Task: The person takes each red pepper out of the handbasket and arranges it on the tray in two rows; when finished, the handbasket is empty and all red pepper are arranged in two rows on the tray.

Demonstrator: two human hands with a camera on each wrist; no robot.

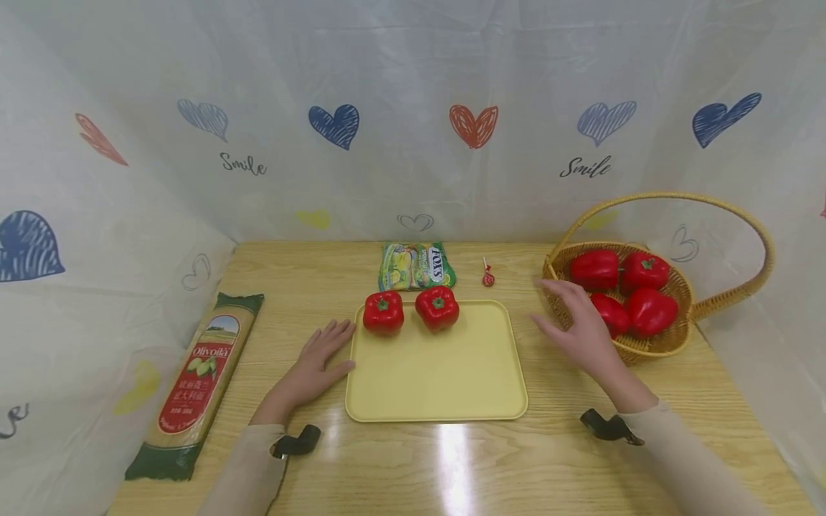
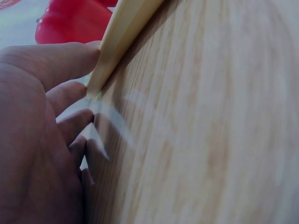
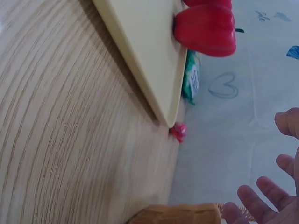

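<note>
Two red bell peppers, one on the left (image 1: 383, 313) and one beside it (image 1: 437, 309), sit at the back of a pale yellow tray (image 1: 439, 380). My left hand (image 1: 316, 365) rests at the tray's left edge, thumb and fingertips right at the rim; in the left wrist view its fingers (image 2: 70, 60) are extended and hold nothing. My right hand (image 1: 581, 330) hovers by the left side of a wicker basket (image 1: 665, 349), fingers spread and holding nothing. Several red peppers (image 1: 652, 312) lie inside the basket, one partly hidden behind the right hand.
A green candy bag (image 1: 416, 266) lies behind the tray, with a red lollipop (image 1: 488, 276) to its right. At the far left lies a long pasta pack (image 1: 200, 380). The basket's tall handle (image 1: 764, 251) arches up and right. A printed curtain (image 1: 413, 107) hangs behind the table.
</note>
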